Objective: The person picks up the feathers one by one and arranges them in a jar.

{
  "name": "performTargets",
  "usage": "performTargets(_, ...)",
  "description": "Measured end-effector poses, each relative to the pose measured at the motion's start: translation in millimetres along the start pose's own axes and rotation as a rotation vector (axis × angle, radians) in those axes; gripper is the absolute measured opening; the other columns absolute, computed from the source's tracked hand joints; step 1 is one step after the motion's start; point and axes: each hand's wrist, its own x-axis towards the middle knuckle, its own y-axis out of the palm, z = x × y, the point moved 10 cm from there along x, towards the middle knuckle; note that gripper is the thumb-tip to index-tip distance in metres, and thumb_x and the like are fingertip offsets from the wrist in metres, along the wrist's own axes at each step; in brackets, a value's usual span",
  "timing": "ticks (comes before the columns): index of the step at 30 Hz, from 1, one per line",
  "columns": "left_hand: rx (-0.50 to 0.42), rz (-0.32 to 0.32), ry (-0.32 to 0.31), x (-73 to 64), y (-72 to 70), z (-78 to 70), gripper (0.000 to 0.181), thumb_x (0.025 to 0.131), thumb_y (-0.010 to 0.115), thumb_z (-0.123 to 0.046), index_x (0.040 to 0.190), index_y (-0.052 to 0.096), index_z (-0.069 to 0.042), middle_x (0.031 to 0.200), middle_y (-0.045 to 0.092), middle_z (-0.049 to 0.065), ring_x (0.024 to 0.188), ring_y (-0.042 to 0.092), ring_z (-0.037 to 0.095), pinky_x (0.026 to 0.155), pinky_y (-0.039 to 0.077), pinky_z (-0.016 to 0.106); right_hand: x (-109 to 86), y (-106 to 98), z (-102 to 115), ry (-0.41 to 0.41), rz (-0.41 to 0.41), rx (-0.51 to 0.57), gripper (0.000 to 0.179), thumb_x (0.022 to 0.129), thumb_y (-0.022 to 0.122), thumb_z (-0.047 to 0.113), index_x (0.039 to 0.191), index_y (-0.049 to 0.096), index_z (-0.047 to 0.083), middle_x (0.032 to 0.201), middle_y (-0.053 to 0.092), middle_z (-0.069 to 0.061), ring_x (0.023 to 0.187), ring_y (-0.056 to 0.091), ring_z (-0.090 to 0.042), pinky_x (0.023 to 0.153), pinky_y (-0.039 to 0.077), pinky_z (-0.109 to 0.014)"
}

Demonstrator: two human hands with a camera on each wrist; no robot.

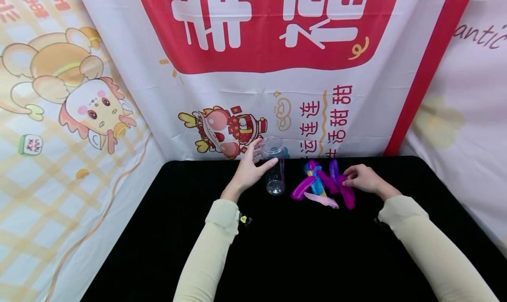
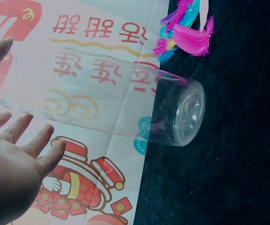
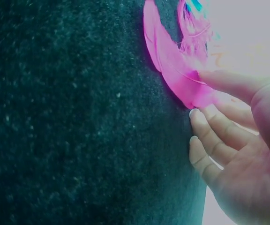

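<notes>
A tall clear jar (image 1: 275, 176) stands upright near the back edge of the black table. My left hand (image 1: 250, 167) is at its upper part, thumb across the near side and fingers spread at the left. In the left wrist view, the fingers (image 2: 53, 157) look nearly straight beside the clear wall; firm contact cannot be made out. To the right, my right hand (image 1: 363, 178) pinches a magenta feather (image 3: 175, 70) between thumb and fingertips. Several other feathers, including a pale pink one (image 1: 321, 200) and a blue one (image 1: 317, 185), lie loosely heaped between jar and right hand.
The black tabletop (image 1: 301, 253) extends toward me in front of both hands. Behind its far edge hangs a white and red printed cloth (image 1: 245, 86). A patterned cloth (image 1: 99, 170) hangs at the left and a pale cloth (image 1: 463, 161) at the right.
</notes>
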Motion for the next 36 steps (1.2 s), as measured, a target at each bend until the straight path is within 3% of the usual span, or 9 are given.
performTargets(7, 0.005, -0.011, -0.021, 0.4, 0.6, -0.4, 0.081, 0.094, 0.075, -0.039, 0.159, 0.029, -0.023, 0.159, 0.041, 0.005, 0.142, 0.043, 0.029, 0.113, 0.041, 0.052, -0.8, 0.3, 3.0, -0.012, -0.017, 0.025, 0.032, 0.087, 0.082, 0.018, 0.107, 0.071, -0.005, 0.086, 0.071, -0.005, 0.079, 0.061, -0.015, 0.072, 0.049, -0.029)
performTargets(18, -0.002, -0.012, -0.044, 2.0, 2.5, -0.1, 0.084, 0.091, 0.077, -0.047, 0.158, 0.03, -0.025, 0.158, 0.042, 0.007, 0.141, 0.045, 0.028, 0.114, 0.04, 0.054, -3.5, 2.0, 3.0, -0.005, 0.016, 0.116, 0.019, 0.092, 0.075, 0.012, 0.102, 0.072, -0.004, 0.084, 0.071, -0.003, 0.073, 0.058, -0.01, 0.066, 0.049, -0.025)
performTargets(23, -0.006, -0.016, -0.053, 2.4, 3.6, 0.7, 0.086, 0.09, 0.077, -0.048, 0.159, 0.031, -0.024, 0.158, 0.041, 0.009, 0.14, 0.045, 0.027, 0.114, 0.04, 0.052, -7.2, 3.5, 5.1, 0.001, 0.043, 0.17, 0.02, 0.094, 0.073, 0.011, 0.105, 0.072, -0.006, 0.085, 0.069, -0.005, 0.072, 0.058, -0.01, 0.063, 0.052, -0.028)
performTargets(30, -0.02, -0.026, -0.029, 3.8, 5.8, -1.8, 0.079, 0.091, 0.077, -0.045, 0.155, 0.036, -0.021, 0.147, 0.049, 0.005, 0.135, 0.052, 0.029, 0.113, 0.044, 0.046, -9.3, 3.8, 2.3, 0.035, 0.066, 0.208, 0.023, 0.097, 0.071, 0.013, 0.107, 0.071, -0.007, 0.088, 0.068, -0.007, 0.076, 0.059, -0.012, 0.066, 0.055, -0.033)
performTargets(36, -0.037, -0.029, -0.027, 4.8, 7.4, -1.1, 0.077, 0.091, 0.077, -0.044, 0.153, 0.039, -0.021, 0.147, 0.05, 0.014, 0.133, 0.054, 0.033, 0.112, 0.044, 0.051, -10.2, 3.2, 1.8, 0.042, 0.075, 0.222, 0.025, 0.097, 0.071, 0.014, 0.108, 0.07, -0.008, 0.09, 0.068, -0.006, 0.077, 0.059, -0.012, 0.066, 0.055, -0.033)
